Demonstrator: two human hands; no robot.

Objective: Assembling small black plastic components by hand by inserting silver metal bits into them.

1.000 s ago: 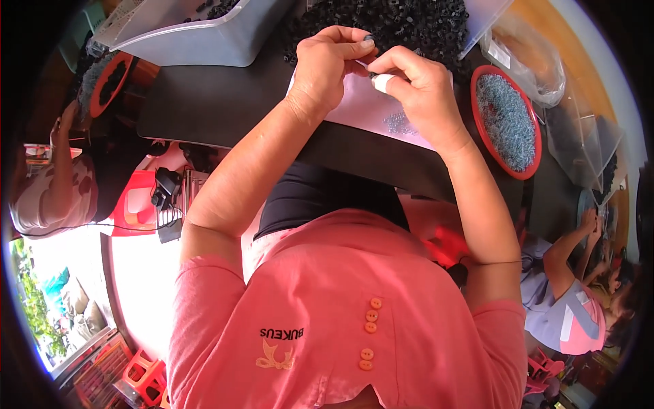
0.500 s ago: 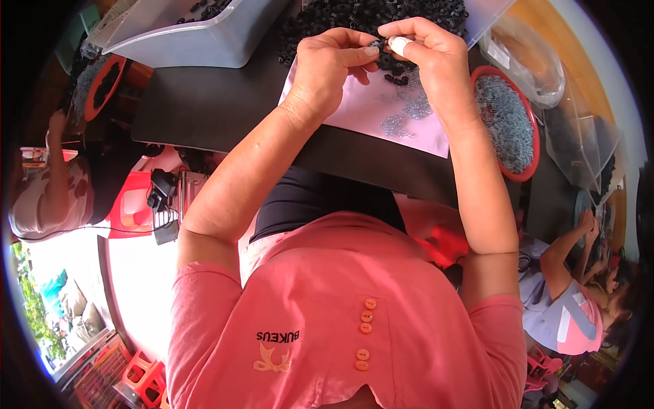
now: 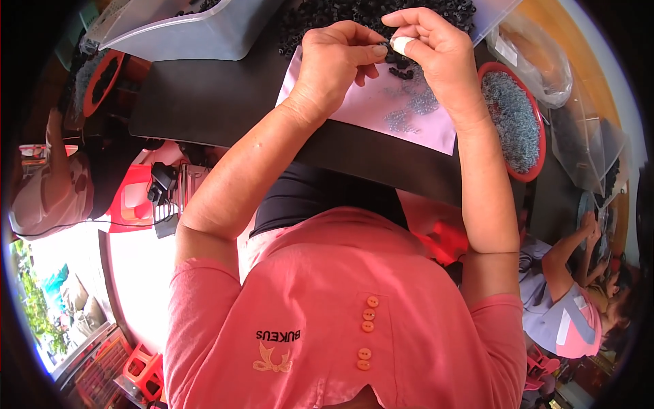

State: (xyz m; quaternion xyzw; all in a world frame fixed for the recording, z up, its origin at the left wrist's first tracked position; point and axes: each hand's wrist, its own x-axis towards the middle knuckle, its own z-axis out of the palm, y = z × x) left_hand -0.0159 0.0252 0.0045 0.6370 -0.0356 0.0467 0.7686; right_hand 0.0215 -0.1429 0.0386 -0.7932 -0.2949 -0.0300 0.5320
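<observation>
Over the far side of the table my two hands meet at the fingertips. My left hand [image 3: 327,65] is closed in a pinch on a small black part [image 3: 389,50], mostly covered by the fingers. Touching or nearly touching it, my right hand [image 3: 439,58] has thumb and fingers drawn together. A white wrap [image 3: 402,45] covers that thumb's tip, and what it grips is too small to make out. Beneath lies a pink sheet [image 3: 361,116] with scattered small translucent grey-blue pieces [image 3: 422,101] and a few black parts [image 3: 402,72]. Behind is a heap of black parts [image 3: 306,31].
A red-rimmed bowl [image 3: 512,123] of grey-blue pieces stands at the right, near a clear plastic bag [image 3: 535,61]. A translucent bin [image 3: 197,37] sits at the back left of the dark table [image 3: 197,102]. Other people work at left [image 3: 58,184] and right [image 3: 565,293].
Both hands stay together at the small black part, with the right fingers lifted slightly. The view has shifted a little, so the table things appear slightly higher and the bowl farther right.
</observation>
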